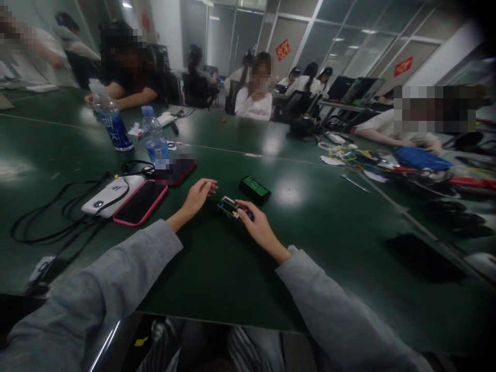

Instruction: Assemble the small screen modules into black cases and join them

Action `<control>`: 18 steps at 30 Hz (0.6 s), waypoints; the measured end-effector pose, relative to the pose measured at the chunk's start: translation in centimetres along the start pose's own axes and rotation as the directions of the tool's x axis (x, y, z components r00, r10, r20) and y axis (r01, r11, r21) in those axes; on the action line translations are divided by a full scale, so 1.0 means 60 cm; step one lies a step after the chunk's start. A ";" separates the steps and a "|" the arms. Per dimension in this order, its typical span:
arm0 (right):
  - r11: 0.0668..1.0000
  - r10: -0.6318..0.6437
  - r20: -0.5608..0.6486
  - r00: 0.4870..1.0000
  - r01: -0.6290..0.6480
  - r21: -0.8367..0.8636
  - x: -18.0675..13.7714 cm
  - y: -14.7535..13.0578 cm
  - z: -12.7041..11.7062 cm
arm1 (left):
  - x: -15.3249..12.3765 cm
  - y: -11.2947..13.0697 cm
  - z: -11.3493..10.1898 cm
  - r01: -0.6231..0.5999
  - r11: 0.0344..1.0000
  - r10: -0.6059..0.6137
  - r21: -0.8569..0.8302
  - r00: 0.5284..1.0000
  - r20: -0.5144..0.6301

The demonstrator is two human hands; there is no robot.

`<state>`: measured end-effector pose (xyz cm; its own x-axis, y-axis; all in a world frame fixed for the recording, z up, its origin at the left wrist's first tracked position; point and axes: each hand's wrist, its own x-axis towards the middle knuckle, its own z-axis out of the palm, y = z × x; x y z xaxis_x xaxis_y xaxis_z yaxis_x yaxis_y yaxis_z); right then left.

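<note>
My right hand [253, 223] grips a small circuit board [228, 208] with blue and yellow parts on it, thumb and fingers closed on its right end. To the left of the board, my left hand [198, 198] is held apart from it, fingers stretched out and nothing in them. Just beyond my right hand lies a black case [259, 194] with a green circuit board [252, 185] facing up inside it. The fine parts of the board in my hand are too small to make out.
A pink-edged phone [141, 203], a white device [112, 195] with black straps and another phone [180, 170] lie left. Two bottles stand behind: a blue-labelled one [112, 121] and a clear one [154, 137]. Tangled wires [349, 153] spread at right. Several people sit around.
</note>
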<state>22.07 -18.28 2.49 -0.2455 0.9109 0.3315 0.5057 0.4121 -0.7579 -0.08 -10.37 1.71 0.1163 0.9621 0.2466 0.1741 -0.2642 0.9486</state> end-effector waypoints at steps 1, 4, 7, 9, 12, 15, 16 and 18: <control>1.000 0.021 -0.012 1.000 -0.021 -0.006 0.000 0.005 -0.004 | 0.001 -0.001 0.000 0.018 1.000 -0.018 -0.003 1.000 -0.003; 0.999 0.000 -0.083 0.997 -0.004 -0.051 -0.001 0.012 -0.008 | 0.002 -0.001 0.000 0.033 0.999 -0.033 0.011 0.999 0.025; 0.992 -0.092 -0.067 0.994 0.085 -0.095 -0.005 0.007 -0.008 | 0.000 0.001 0.003 0.012 0.999 -0.014 0.037 0.998 0.058; 0.979 -0.162 0.006 0.987 0.162 -0.121 -0.008 -0.001 -0.007 | -0.001 0.002 0.004 -0.002 0.998 -0.002 0.055 0.997 0.073; 0.985 -0.159 0.045 0.986 0.161 -0.055 -0.011 -0.011 -0.007 | -0.002 0.002 0.004 -0.018 0.997 0.012 0.072 0.996 0.087; 0.995 -0.094 0.024 0.995 0.094 0.028 -0.011 -0.014 -0.008 | -0.001 0.001 0.003 -0.024 0.996 0.016 0.084 0.995 0.095; 0.996 -0.077 0.019 0.997 0.076 0.039 -0.010 -0.013 -0.009 | 0.000 0.000 0.003 -0.028 0.996 0.019 0.088 0.995 0.097; 0.998 -0.040 0.006 0.999 0.040 0.048 -0.008 -0.009 -0.011 | 0.000 -0.001 0.002 -0.036 0.995 0.026 0.093 0.995 0.100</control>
<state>22.46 -18.89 3.10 -0.2707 0.8934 0.3585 0.4552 0.4469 -0.7701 0.03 -10.33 1.63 0.2182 0.9433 0.2502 0.2605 -0.3034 0.9166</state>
